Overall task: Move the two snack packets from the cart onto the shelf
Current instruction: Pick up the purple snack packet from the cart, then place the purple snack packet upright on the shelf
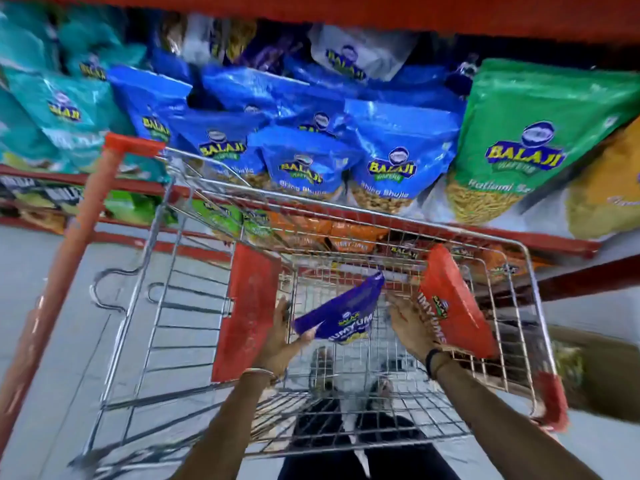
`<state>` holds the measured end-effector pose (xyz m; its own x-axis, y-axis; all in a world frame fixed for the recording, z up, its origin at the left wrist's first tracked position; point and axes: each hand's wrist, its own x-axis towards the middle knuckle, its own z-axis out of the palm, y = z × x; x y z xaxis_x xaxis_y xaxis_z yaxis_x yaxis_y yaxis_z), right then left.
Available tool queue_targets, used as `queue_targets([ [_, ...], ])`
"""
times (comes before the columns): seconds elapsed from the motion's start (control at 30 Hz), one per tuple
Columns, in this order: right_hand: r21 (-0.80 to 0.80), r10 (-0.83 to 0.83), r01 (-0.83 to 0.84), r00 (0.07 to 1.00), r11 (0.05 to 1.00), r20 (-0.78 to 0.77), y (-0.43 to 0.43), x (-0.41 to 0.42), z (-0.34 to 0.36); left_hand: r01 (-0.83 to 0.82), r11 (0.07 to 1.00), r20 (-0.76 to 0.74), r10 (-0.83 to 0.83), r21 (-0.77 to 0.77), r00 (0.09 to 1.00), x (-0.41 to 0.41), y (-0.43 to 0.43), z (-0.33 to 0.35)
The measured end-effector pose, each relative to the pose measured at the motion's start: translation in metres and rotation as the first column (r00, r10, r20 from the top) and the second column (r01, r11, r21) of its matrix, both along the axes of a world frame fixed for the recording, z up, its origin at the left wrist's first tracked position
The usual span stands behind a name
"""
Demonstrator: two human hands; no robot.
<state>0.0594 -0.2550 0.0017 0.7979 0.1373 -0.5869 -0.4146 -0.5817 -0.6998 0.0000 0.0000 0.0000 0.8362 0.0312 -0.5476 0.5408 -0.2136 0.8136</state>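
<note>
Both of my hands reach down into a wire shopping cart. A purple snack packet sits tilted in the basket, and my left hand grips its lower left corner between thumb and fingers. A red snack packet leans against the cart's right wall. My right hand presses on its left side with the fingers spread along it. Beyond the cart's far rim runs the red shelf, packed with snack bags.
Blue bags, teal bags and a green bag fill the shelf in front. A lower shelf holds orange and green packets. The cart's orange handle stands at left. A red flap hangs inside the cart.
</note>
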Motion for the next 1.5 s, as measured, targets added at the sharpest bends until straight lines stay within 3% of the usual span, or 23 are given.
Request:
queue_targets([
  [0.1, -0.047, -0.062, 0.062, 0.998, 0.997, -0.014, 0.003, 0.009, -0.015, 0.039, 0.999, -0.162, -0.042, -0.019, 0.986, 0.008, -0.002, -0.021],
  [0.2, 0.044, -0.061, 0.063, 0.997, 0.997, -0.036, 0.017, 0.019, -0.026, 0.04, 0.999, -0.262, -0.045, -0.024, 0.964, 0.01, -0.015, -0.045],
  [0.33, 0.046, -0.035, 0.038, 0.998, 0.998, -0.057, 0.022, 0.026, -0.035, 0.124, 0.988, -0.405, -0.075, 0.096, 0.911, 0.01, -0.033, -0.054],
  [0.37, 0.123, -0.1, 0.117, 0.986, 0.986, -0.133, 0.019, 0.025, -0.036, 0.14, 0.982, -0.428, -0.074, 0.125, 0.901, 0.009, -0.034, -0.061],
  [0.6, 0.123, -0.221, 0.229, 0.972, 0.966, -0.077, 0.009, 0.024, -0.045, -0.188, 0.978, -0.252, 0.205, 0.088, 0.946, 0.027, -0.049, -0.065],
  [0.73, 0.159, -0.347, 0.348, 0.937, 0.924, -0.033, 0.015, 0.021, -0.029, -0.374, 0.927, -0.226, 0.361, -0.014, 0.905, 0.043, -0.05, -0.058],
  [0.83, 0.277, -0.453, 0.468, 0.884, 0.839, -0.12, 0.016, 0.02, -0.007, -0.455, 0.883, -0.256, 0.416, -0.115, 0.872, 0.052, -0.05, -0.037],
  [1.0, 0.384, -0.452, 0.452, 0.887, 0.806, -0.095, 0.007, 0.024, 0.049, -0.587, 0.761, -0.232, 0.54, -0.275, 0.809, 0.068, -0.047, 0.02],
  [1.23, 0.69, -0.505, 0.373, 0.863, 0.621, -0.012, -0.001, 0.035, 0.161, -0.437, 0.816, 0.121, 0.512, -0.379, 0.85, 0.088, -0.062, 0.144],
  [1.33, 0.717, -0.48, 0.319, 0.877, 0.62, 0.024, -0.006, 0.041, 0.212, -0.368, 0.858, 0.166, 0.446, -0.358, 0.879, 0.102, -0.064, 0.194],
  [1.5, 0.763, -0.562, 0.302, 0.821, 0.571, 0.095, -0.025, 0.059, 0.294, -0.27, 0.89, 0.198, 0.358, -0.367, 0.912, 0.131, -0.074, 0.278],
])
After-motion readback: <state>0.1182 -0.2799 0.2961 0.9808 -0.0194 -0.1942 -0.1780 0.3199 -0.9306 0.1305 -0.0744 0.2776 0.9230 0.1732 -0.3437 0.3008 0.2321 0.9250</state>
